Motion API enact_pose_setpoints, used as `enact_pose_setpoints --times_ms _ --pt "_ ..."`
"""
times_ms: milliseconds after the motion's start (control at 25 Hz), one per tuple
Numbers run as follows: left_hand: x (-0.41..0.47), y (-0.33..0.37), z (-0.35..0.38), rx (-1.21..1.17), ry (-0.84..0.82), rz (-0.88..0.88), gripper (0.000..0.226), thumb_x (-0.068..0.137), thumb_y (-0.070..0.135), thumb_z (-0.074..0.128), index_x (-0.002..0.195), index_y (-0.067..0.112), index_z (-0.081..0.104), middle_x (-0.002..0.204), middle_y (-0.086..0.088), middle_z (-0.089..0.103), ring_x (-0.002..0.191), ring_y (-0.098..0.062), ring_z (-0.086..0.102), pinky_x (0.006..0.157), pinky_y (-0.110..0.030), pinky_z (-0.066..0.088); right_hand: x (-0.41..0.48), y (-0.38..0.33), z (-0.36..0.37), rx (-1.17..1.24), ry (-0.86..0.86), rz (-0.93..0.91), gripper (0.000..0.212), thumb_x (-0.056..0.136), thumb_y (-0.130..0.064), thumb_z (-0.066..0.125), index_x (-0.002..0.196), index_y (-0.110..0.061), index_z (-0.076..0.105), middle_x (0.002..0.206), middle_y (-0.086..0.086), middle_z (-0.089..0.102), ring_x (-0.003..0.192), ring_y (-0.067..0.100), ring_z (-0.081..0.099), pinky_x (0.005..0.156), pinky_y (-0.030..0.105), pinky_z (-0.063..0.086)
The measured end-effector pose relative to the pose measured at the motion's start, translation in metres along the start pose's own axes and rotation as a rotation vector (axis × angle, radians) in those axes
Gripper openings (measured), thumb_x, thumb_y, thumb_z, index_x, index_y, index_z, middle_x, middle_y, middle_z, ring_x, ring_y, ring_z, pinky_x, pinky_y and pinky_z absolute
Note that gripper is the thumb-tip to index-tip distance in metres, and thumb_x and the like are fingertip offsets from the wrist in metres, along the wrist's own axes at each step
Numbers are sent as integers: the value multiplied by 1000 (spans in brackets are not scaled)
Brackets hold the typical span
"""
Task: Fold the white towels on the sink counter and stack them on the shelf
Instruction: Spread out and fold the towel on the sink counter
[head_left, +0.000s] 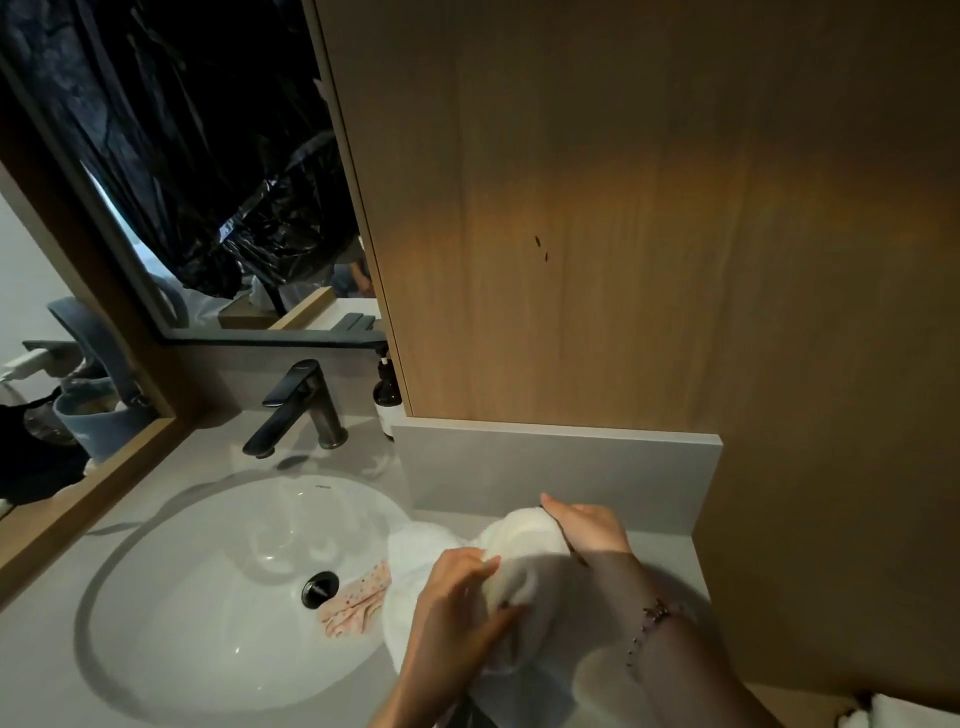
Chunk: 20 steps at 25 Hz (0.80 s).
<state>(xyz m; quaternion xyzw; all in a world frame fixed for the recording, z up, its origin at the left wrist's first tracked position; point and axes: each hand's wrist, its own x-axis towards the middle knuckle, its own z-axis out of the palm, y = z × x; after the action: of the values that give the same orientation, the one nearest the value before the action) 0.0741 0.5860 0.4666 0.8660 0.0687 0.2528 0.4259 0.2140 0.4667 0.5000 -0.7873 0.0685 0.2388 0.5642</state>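
A bunched white towel lies on the grey sink counter, right of the basin. My left hand grips its near side, fingers curled into the cloth. My right hand holds the far upper end of the same towel, close to the grey backsplash. More white towel cloth spreads under it and hangs over the basin rim. Another white towel shows at the bottom right corner. No shelf is in view.
The white basin with a dark drain holds a pink patterned cloth. A black tap and a brown pump bottle stand behind it. A wooden cabinet panel rises right, a mirror left.
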Motion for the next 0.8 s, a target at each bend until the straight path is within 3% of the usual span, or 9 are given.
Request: enact_pose_setpoints --times_ms 160,320,400,440,520,600,640,720,800 --pt "-13 -11 3 25 25 147 39 66 48 70 98 33 54 102 20 51 101 14 48 81 -2 37 -9 4 -3 175 -82 -30 25 80 -29 74 67 -9 66 69 5 60 71 19 56 64 24 42" --pt "-27 -5 0 -26 9 157 37 74 64 62 100 38 61 112 17 53 111 3 49 91 -12 38 -21 0 -10 91 -158 -29 20 81 -23 72 79 -4 67 77 7 66 66 16 59 53 14 46" --pt "-23 1 -12 -157 61 42 37 79 71 50 94 42 67 112 16 55 114 1 49 96 -15 36 -27 -2 -11 78 -240 -103 4 84 -10 68 85 -7 71 87 9 68 80 18 62 68 17 49" --pt "-14 3 -19 -189 141 -27 37 80 70 48 91 41 68 109 13 57 112 1 49 97 -18 36 -28 -1 -12 46 -287 -155 10 84 -5 66 89 -12 71 89 5 68 85 17 62 75 20 49" --pt "11 -2 -34 -132 270 -279 32 84 56 54 105 34 64 117 4 58 114 -9 49 102 -27 35 -30 1 -15 -35 -355 -265 24 84 2 63 97 -18 65 84 -1 61 79 12 56 72 18 46" --pt "40 -25 -48 -65 148 -707 52 89 41 57 132 15 48 136 -10 49 126 -23 44 105 -36 32 -34 3 -17 -53 -381 -330 25 86 5 60 97 -17 61 80 0 55 73 10 51 65 16 43" --pt "51 -36 -52 -80 62 -872 58 90 42 56 135 8 43 137 -14 48 126 -29 45 105 -38 33 -35 4 -19 -45 -400 -334 23 87 5 58 97 -15 60 81 1 56 74 11 51 65 16 44" --pt "63 -48 -56 -115 -91 -986 51 92 47 49 110 1 58 106 -19 64 98 -31 59 92 -36 41 -38 6 -21 -40 -430 -343 17 88 3 58 98 -11 58 88 4 59 78 13 54 68 19 47" --pt "65 -41 -55 -183 -110 -964 41 94 41 50 81 5 61 64 -8 57 61 -20 51 76 -31 41 -39 8 -22 -6 -444 -335 15 89 2 58 99 -8 57 90 6 60 80 14 55 68 20 48"
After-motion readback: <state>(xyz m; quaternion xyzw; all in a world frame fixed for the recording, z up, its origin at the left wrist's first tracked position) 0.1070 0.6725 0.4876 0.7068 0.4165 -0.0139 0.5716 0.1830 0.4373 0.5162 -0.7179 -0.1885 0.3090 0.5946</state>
